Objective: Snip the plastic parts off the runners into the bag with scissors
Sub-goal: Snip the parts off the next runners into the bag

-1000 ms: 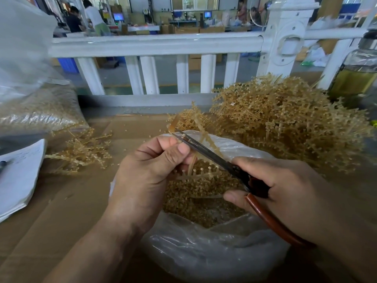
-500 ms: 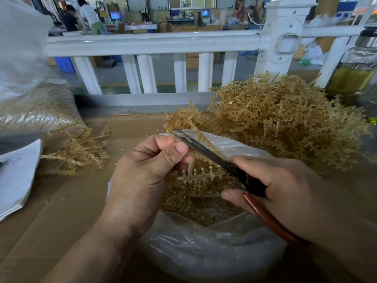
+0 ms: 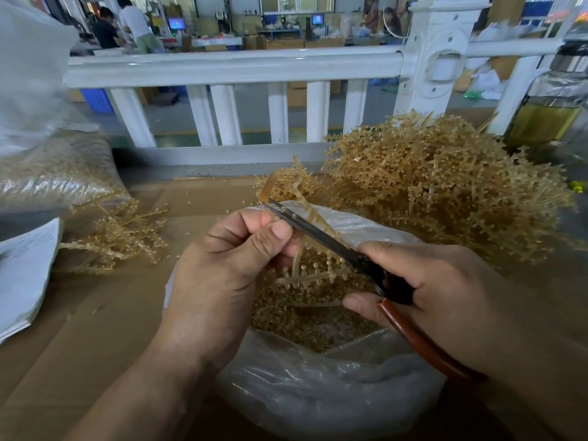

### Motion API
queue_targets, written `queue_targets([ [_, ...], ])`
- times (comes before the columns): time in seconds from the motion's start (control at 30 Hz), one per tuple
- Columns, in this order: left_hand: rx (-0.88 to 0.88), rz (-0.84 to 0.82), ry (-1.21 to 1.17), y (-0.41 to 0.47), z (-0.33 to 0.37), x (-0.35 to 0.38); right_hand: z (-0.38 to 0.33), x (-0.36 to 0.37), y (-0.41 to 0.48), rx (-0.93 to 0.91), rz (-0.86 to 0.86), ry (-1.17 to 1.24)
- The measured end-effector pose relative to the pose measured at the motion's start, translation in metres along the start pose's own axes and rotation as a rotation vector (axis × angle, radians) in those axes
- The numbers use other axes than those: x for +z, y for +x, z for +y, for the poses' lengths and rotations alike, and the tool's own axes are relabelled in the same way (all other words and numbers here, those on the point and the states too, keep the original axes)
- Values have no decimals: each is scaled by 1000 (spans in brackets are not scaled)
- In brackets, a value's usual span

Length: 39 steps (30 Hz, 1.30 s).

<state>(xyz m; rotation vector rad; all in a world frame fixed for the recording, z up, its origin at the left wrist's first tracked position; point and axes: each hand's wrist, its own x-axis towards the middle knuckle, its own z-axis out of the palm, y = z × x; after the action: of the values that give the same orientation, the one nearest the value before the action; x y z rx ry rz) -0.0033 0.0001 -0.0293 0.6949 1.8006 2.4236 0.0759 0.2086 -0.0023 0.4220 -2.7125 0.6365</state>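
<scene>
While your left hand pinches the amber plastic runner over the clear plastic bag, your right hand grips the red-handled scissors, seemingly mid-snip; next, line them on another stem.

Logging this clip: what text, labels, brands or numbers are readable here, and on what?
Nothing is legible.
White paper sheets at the left edge: faint printed lines, too blurred to read.
Blue monitor screens in the background: too small to read.
Clear plastic bag of tan parts at far left: pale marks, illegible.
Glass bottle of yellowish liquid: no label shows.
</scene>
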Motion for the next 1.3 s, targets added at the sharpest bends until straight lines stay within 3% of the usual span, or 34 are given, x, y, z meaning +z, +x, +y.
queue_targets([
  [1.3,34,-17,18,-1,-1,0,-5,-3,2,45,-25,36],
])
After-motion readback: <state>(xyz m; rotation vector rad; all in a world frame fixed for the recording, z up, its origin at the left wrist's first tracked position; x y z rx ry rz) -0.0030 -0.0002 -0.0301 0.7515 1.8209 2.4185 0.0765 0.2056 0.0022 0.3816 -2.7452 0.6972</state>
